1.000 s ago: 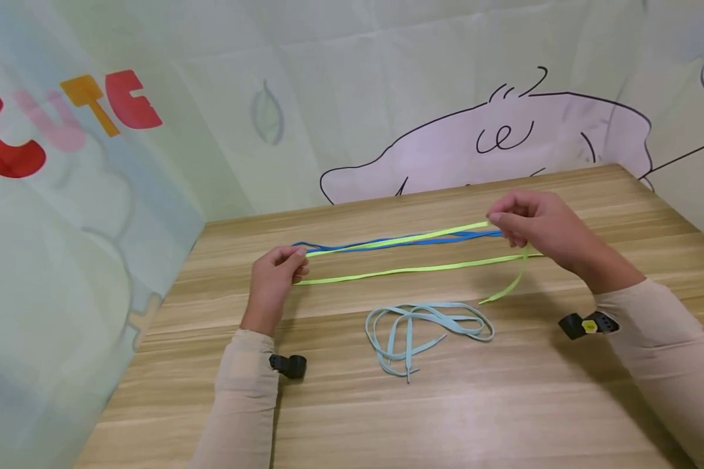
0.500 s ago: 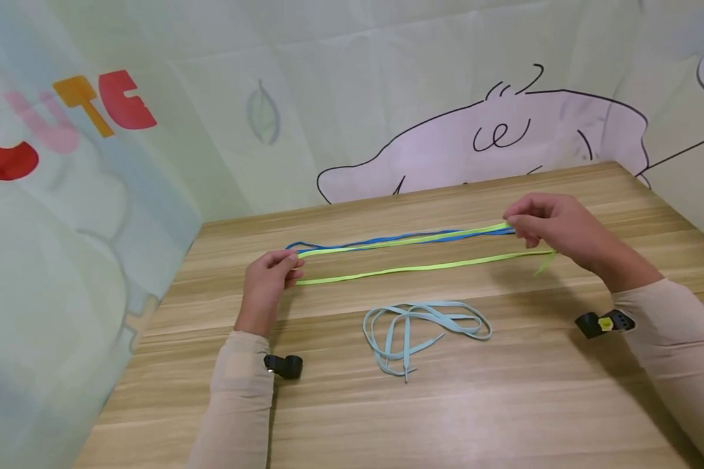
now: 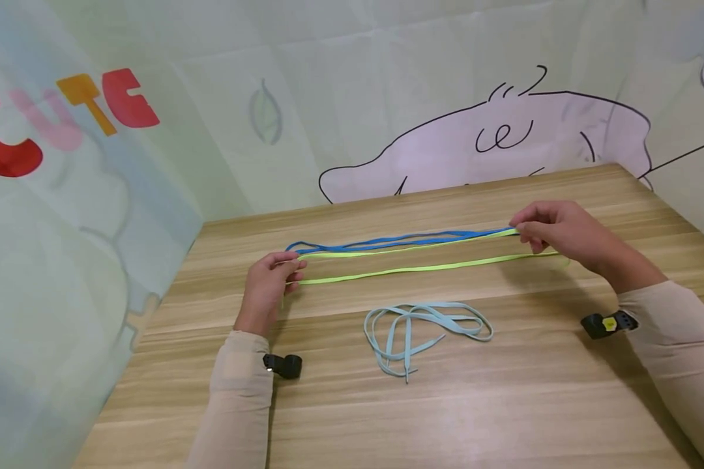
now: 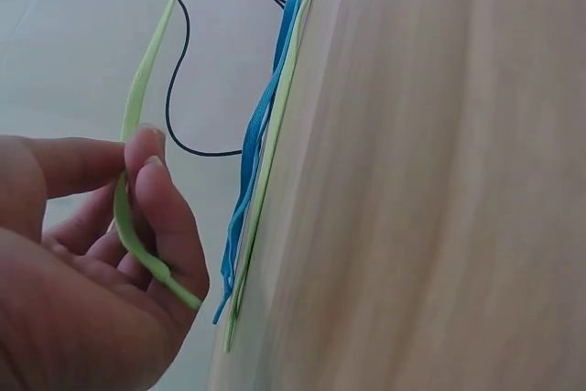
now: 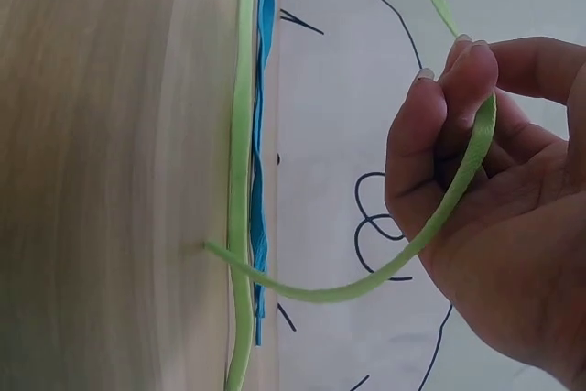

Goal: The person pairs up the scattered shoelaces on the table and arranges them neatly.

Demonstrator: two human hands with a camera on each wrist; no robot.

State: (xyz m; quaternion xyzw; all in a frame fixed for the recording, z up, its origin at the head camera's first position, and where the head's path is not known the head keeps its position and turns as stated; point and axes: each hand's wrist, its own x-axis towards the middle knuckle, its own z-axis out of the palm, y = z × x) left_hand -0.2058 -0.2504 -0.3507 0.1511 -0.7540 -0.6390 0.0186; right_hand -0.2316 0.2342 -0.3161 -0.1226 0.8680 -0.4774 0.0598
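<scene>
A yellow-green shoelace (image 3: 410, 247) is stretched between my two hands above the table. My left hand (image 3: 264, 286) pinches it near one end between thumb and fingers. In the left wrist view, the short tail of this held shoelace (image 4: 137, 240) hangs across the palm. My right hand (image 3: 563, 234) pinches the other side, and a longer tail (image 5: 366, 287) curves down from it in the right wrist view. Behind the taut strand lies a blue shoelace (image 3: 358, 246). A second yellow-green strand (image 3: 399, 270) lies straight on the table, nearer to me.
A light blue shoelace (image 3: 440, 316) lies in loose loops on the wooden table (image 3: 446, 417), between my forearms. A printed cloth (image 3: 399, 98) hangs behind the table and along its left side.
My right hand has shifted right and slightly down, still pinching the yellow-green shoelace. My left hand has moved slightly left. The taut strand now sits lower, in front of the blue shoelace.
</scene>
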